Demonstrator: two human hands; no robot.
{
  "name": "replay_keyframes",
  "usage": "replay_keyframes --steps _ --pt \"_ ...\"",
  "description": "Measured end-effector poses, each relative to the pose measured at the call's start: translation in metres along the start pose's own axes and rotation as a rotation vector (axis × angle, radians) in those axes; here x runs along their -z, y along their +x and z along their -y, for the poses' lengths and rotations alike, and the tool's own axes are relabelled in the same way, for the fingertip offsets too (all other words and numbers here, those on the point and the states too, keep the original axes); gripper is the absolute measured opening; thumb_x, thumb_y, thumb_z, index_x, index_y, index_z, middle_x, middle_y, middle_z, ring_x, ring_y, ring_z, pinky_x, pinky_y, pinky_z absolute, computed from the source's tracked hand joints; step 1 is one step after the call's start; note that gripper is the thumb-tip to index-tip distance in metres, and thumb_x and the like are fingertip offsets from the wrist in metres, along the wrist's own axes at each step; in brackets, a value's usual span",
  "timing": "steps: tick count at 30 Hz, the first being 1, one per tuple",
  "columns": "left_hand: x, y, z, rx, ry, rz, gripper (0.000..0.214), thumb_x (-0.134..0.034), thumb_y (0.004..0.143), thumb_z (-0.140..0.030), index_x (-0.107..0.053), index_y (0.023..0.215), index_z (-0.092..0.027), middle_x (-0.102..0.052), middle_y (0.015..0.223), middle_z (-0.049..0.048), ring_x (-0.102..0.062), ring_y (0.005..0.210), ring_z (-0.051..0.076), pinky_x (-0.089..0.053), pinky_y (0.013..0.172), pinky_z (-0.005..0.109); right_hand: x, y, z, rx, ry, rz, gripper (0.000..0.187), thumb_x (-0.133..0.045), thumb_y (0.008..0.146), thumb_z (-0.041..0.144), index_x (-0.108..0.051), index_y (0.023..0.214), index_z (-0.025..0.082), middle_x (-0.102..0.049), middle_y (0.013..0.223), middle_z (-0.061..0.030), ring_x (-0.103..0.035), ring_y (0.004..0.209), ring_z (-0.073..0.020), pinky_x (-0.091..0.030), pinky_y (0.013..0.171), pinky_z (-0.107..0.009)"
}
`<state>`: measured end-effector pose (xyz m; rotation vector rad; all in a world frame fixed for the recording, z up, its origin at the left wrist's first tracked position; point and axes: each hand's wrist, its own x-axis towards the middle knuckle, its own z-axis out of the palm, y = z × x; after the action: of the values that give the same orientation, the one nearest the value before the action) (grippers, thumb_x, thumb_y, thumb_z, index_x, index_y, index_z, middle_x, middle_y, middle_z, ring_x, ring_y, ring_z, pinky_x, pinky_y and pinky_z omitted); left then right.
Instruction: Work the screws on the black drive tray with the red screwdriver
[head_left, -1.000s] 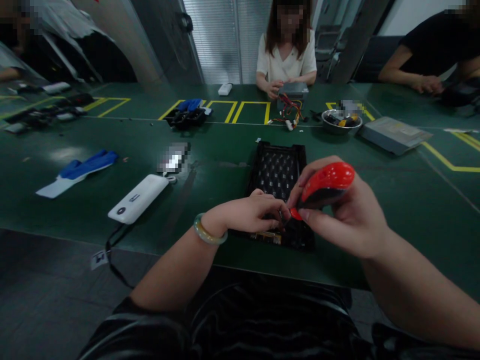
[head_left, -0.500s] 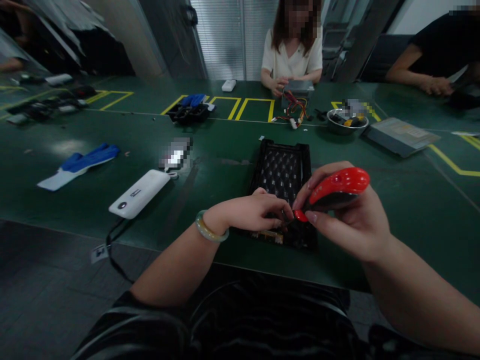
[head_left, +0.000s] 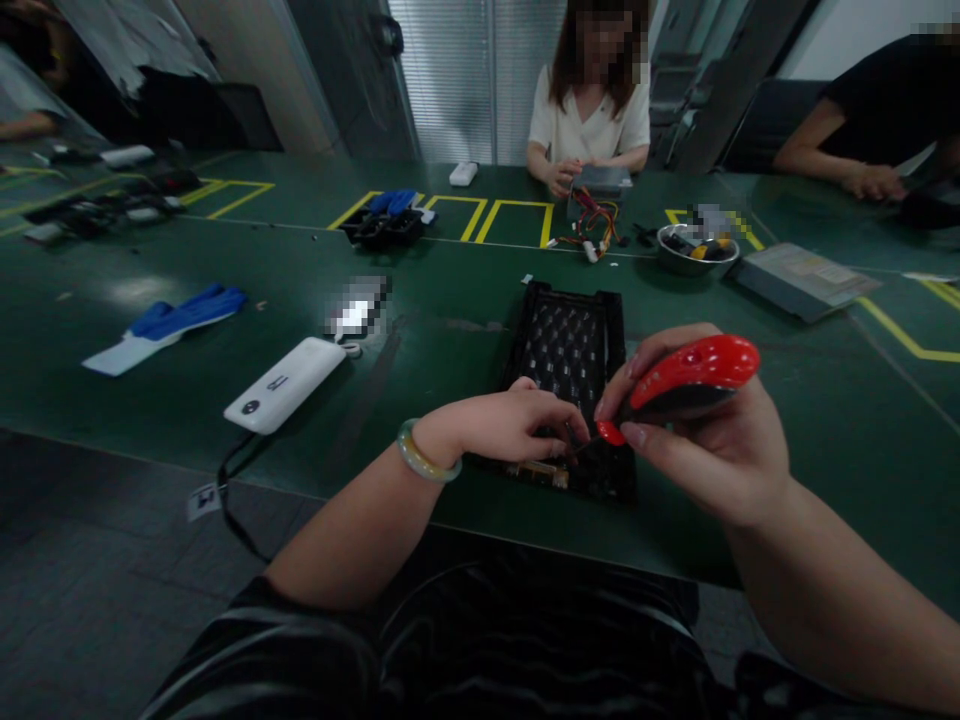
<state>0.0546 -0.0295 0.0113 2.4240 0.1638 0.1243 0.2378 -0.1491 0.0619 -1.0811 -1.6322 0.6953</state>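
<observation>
A red-and-black screwdriver (head_left: 694, 375) sits in my right hand (head_left: 731, 455), its handle leaning up to the right and its thin shaft pointing down-left. Under both hands lies a black plastic casing (head_left: 562, 345) with a panel of small pale marks in rows. Near its front end shows a gold-brown strip (head_left: 541, 472). My left hand (head_left: 517, 425), with a bangle at the wrist, rests over the casing's lower part. Its fingers are bent together beside the screwdriver's tip; what they grip, if anything, is hidden.
To the left lie a white power bank (head_left: 285, 385), a blurred-out phone (head_left: 358, 305) and a blue-and-white glove (head_left: 169, 325). A metal bowl (head_left: 697, 258) and a grey flat box (head_left: 806, 280) stand back right. Across the table a person handles a metal box with wires (head_left: 600, 190).
The whole view has shifted slightly. The screwdriver handle and my right hand have moved a little right, with more of the shaft showing. My left hand stays over the casing.
</observation>
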Motion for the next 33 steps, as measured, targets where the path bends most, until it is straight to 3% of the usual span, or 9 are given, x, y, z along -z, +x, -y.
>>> replay_keyframes --steps 10,18,22,27,33 --pt "0.001 0.0 0.0 0.005 0.014 0.021 0.021 -0.058 0.09 -0.022 -0.065 0.11 -0.024 -0.072 0.109 -0.0019 -0.062 0.102 0.016 -0.027 0.099 0.034 0.0 -0.001 -0.004 -0.007 0.044 0.07 0.041 -0.066 0.075 0.009 -0.05 0.11 0.025 -0.065 0.094 -0.0045 -0.064 0.081 -0.0222 -0.055 0.068 -0.037" --pt "0.001 -0.001 0.0 -0.016 0.071 -0.004 0.028 -0.063 0.089 -0.022 -0.062 0.116 -0.025 -0.073 0.108 -0.0017 -0.059 0.106 0.017 -0.026 0.098 0.034 0.0 0.0 -0.005 -0.012 -0.009 0.08 0.041 -0.067 0.075 0.009 -0.051 0.11 0.024 -0.064 0.1 -0.0043 -0.066 0.091 -0.0225 -0.055 0.081 -0.037" --pt "0.0 0.0 0.001 -0.023 0.093 0.002 0.03 -0.063 0.087 -0.021 -0.061 0.117 -0.024 -0.073 0.107 -0.0014 -0.058 0.105 0.018 -0.027 0.097 0.034 0.0 0.002 -0.005 -0.038 -0.106 0.074 0.043 -0.07 0.078 0.015 -0.051 0.115 0.025 -0.065 0.1 -0.003 -0.066 0.089 -0.0204 -0.055 0.08 -0.034" --pt "-0.001 -0.002 0.004 -0.04 0.1 -0.021 0.018 -0.063 0.087 -0.022 -0.066 0.104 -0.022 -0.072 0.102 -0.0012 -0.058 0.103 0.018 -0.027 0.097 0.034 -0.001 0.005 -0.007 -0.043 -0.186 0.068 0.047 -0.075 0.082 0.029 -0.052 0.122 0.026 -0.064 0.099 -0.0001 -0.065 0.086 -0.0159 -0.054 0.076 -0.028" --pt "0.0 -0.002 0.001 -0.035 0.114 -0.001 0.02 -0.067 0.085 -0.029 -0.067 0.103 -0.023 -0.073 0.098 -0.0021 -0.059 0.103 0.018 -0.028 0.097 0.034 0.003 0.006 -0.013 0.035 -0.285 0.113 0.051 -0.071 0.086 0.036 -0.051 0.133 0.036 -0.06 0.124 0.0002 -0.061 0.107 -0.0165 -0.051 0.096 -0.029"
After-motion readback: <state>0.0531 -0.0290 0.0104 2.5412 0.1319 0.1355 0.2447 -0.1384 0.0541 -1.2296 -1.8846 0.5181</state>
